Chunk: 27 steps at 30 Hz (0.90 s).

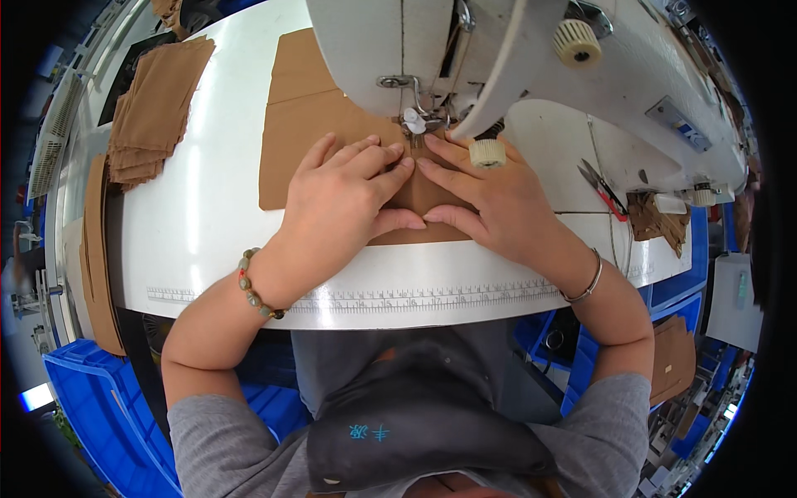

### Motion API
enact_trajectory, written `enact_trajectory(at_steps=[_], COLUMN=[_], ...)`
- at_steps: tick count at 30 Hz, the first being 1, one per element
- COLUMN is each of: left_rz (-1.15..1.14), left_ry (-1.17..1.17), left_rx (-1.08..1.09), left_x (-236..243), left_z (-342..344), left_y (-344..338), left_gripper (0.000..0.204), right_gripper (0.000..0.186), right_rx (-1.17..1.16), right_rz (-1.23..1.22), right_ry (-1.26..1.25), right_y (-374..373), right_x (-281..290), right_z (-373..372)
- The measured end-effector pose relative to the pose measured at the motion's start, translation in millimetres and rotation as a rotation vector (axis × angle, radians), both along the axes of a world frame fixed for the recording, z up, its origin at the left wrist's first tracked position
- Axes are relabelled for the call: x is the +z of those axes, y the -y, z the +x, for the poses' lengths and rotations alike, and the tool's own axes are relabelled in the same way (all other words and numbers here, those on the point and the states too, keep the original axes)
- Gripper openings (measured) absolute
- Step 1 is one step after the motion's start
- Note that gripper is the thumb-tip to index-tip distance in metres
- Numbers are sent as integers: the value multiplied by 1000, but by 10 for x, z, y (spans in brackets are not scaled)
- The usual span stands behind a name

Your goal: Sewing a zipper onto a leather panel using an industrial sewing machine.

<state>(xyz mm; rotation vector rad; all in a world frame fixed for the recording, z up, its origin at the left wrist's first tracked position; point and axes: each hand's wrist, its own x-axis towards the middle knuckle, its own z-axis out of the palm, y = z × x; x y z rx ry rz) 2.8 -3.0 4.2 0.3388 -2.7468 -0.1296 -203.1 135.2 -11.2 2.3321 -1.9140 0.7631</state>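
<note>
A brown fabric piece lies on the white table under the presser foot of a white sewing machine. My left hand rests on the cloth left of the needle, fingers stretched out and pressing down. On the other side, my right hand lies on the same cloth, its fingers spread and partly under the machine's front. Both thumbs almost meet on the fabric near me. Between the hands a seam or fold runs toward the foot. The needle tip is too small to make out.
Stacked brown cloth pieces sit at the table's left. To the right lie thread snips with red handles, beside brown scraps. A printed ruler strip follows the table's near edge. Blue crates stand below on the left.
</note>
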Motion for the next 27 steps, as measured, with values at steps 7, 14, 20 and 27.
enact_trajectory(at_steps=[7,14,20,27], left_rz=[-35,-27,-29,-34], left_ry=[-27,-23,-31,-48], left_rx=[-6,4,-5,-16], left_x=[-36,-59,-77,-58], left_z=[-61,-72,-84,-97], left_y=[74,102,111,105], left_gripper=[60,60,60,62], right_gripper=[52,50,49,46], right_rx=[-22,-41,-48,-42], right_rz=[14,-9,-3,-39], right_ry=[14,10,29,26], right_y=[62,84,96,98], right_x=[-27,-58,-44,-52], right_z=[-38,-40,-43,-52])
